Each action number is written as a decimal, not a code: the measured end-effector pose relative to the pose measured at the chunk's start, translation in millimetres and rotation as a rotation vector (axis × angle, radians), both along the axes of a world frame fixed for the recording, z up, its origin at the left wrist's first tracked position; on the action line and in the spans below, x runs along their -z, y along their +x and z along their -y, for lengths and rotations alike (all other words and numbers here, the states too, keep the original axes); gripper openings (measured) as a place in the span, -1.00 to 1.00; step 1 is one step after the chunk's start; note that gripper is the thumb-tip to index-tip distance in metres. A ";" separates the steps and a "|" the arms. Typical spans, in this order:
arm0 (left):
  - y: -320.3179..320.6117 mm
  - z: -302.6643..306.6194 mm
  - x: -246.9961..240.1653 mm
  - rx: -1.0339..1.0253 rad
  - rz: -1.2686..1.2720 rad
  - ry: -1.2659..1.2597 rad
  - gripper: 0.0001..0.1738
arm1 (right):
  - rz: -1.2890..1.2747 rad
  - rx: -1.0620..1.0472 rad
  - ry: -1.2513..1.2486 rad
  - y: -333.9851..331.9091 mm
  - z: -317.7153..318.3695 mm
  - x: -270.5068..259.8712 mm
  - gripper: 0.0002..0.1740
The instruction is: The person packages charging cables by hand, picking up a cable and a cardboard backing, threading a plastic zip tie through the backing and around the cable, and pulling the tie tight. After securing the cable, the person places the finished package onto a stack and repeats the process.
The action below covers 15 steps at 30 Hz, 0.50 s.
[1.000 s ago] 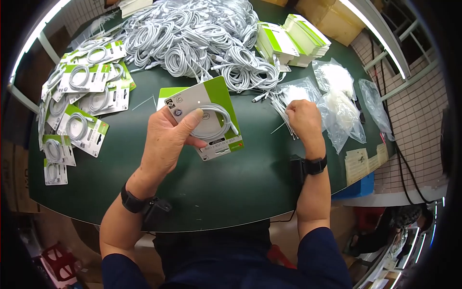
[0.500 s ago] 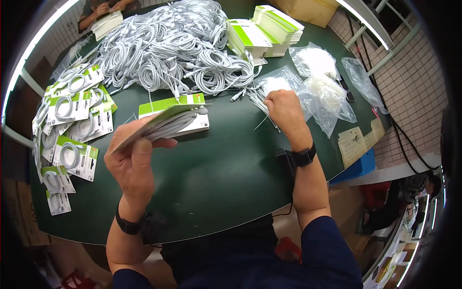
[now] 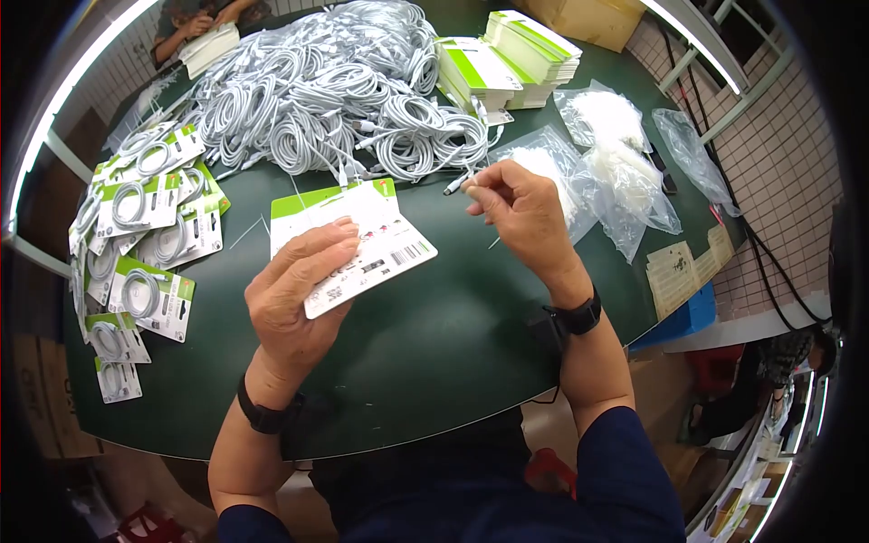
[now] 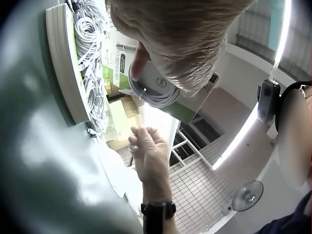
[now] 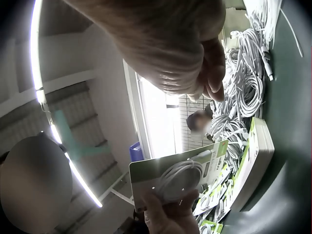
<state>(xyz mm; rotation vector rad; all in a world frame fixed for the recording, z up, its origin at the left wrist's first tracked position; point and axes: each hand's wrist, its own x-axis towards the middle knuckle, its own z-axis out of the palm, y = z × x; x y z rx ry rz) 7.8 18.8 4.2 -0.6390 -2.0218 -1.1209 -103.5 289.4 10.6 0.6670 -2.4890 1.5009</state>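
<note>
My left hand [image 3: 303, 290] grips a green-and-white retail card [image 3: 391, 242], its barcoded back turned up in the head view. A coiled light cable [image 5: 170, 174] lies against the card's other face, seen in the right wrist view. Just behind the card is a stack of similar cards [image 3: 288, 204] on the table. My right hand [image 3: 525, 213] hovers by the loose white cable ties [image 3: 494, 242], to the right of the card. Its fingers are curled, with thumb and index finger close together; I cannot tell whether a tie is between them.
A large heap of coiled cables [image 3: 308, 100] covers the back of the dark green table [image 3: 416, 353]. Cards with cables [image 3: 136, 204] pile up at the left. Card stacks [image 3: 480, 68] and clear plastic bags [image 3: 625, 176] stand at the back right. Another person's hands [image 3: 199, 23] show at the far side.
The left hand has turned the card over, from cable side up, through edge-on, to its back. The right hand has lifted slightly from the cable ties and turned, its fingers now pointing left.
</note>
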 end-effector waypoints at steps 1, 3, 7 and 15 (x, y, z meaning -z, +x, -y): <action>-0.7 -2.0 1.4 -0.006 -0.014 -0.033 -0.61 | 0.037 -0.072 -0.054 4.2 3.5 -0.3 -0.92; -2.1 -5.0 4.0 -0.020 -0.022 -0.069 -0.61 | 0.069 -0.153 -0.103 9.7 8.6 -0.2 -0.91; -2.8 -6.8 7.7 -0.041 -0.013 -0.147 -0.61 | -0.011 -0.195 -0.053 14.3 15.6 6.1 -0.95; -2.9 -5.4 9.1 -0.031 0.021 -0.143 -0.63 | -0.367 -0.152 0.122 6.8 17.9 16.7 -0.92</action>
